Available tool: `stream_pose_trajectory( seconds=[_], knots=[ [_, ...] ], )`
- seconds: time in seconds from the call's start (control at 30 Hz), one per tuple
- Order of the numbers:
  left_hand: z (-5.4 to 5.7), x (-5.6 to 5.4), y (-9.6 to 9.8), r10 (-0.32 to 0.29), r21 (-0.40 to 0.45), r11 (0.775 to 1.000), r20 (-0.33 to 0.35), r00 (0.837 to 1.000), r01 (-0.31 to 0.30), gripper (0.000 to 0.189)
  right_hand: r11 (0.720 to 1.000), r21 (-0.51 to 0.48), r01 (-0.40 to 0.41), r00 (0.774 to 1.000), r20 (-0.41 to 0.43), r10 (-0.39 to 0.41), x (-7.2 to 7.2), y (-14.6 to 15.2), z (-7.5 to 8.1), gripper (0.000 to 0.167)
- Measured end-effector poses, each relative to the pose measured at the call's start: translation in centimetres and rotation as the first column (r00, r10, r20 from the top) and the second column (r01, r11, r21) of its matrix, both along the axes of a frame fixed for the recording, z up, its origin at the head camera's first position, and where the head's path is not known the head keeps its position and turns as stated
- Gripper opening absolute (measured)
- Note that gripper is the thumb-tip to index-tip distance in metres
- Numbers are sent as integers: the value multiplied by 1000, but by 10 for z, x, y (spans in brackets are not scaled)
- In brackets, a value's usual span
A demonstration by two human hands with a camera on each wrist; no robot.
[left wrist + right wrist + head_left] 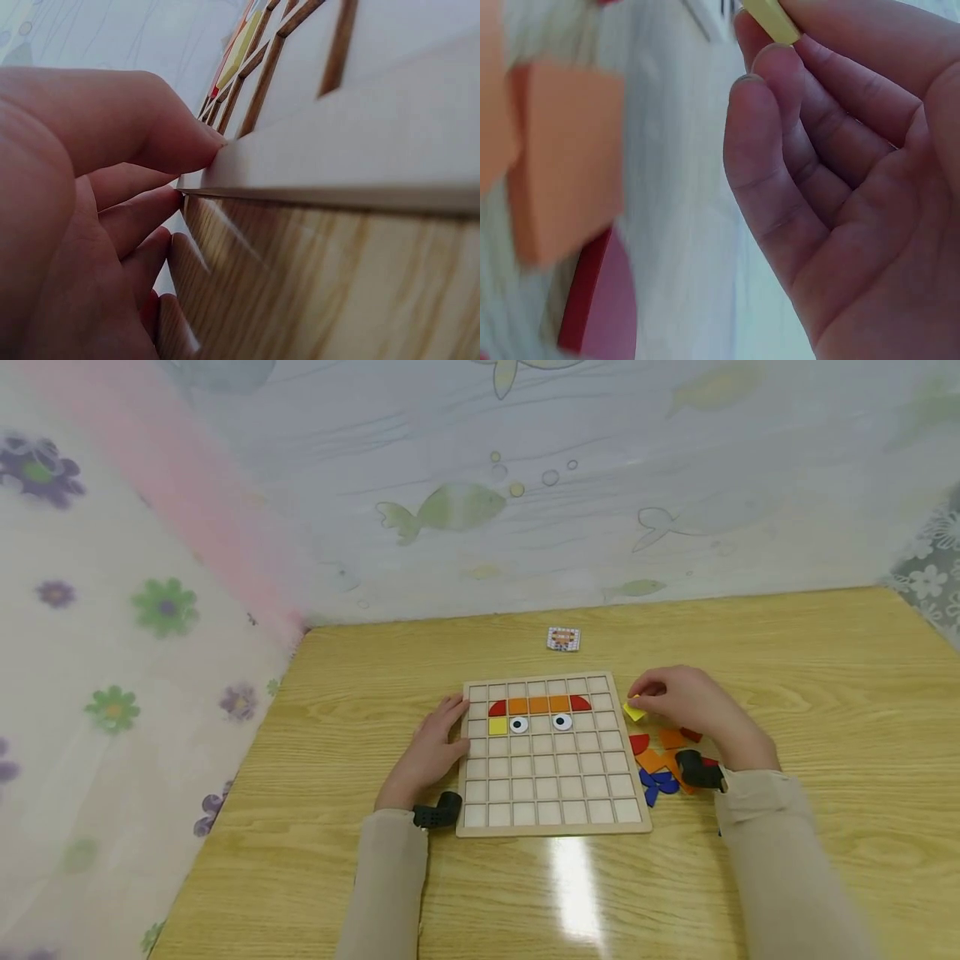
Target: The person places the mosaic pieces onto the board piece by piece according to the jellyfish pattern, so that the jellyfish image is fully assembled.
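I've my R grip (678, 697) bent in just R of the grid board (543, 790) nr its far R corner, nearly closed, pinching a thin yellow tile (634, 710), part hidden; L grip (429, 750) relaxed, touching board's L edge

- Your right-wrist camera (697, 770) is covering some coloured pieces (651, 762).
- The card (563, 639) is showing you details too tiny to tell.
- The right wrist view's top edge is cutting your yellow piece (772, 21).

Loose pieces (651, 762) lie right of the board (554, 788), card (563, 639) behind.
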State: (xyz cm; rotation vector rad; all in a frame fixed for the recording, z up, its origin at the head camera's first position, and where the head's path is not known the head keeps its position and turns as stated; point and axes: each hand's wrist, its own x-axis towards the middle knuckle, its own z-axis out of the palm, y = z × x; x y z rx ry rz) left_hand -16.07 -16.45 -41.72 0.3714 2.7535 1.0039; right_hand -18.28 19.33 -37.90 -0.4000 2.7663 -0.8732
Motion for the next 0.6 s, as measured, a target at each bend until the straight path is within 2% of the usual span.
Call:
stream_pose_trajectory(
  seconds=[0.3,0.6],
  knots=[
    [0,0,2,8,0,1000,9,1000,-8,60,1000,-21,-5,1000,-8,5,-9,-8,0,22],
    [-3,-2,0,7,-17,1000,6,1000,-7,59,999,-42,-33,999,0,33,-10,-26,-6,23]
  ],
)
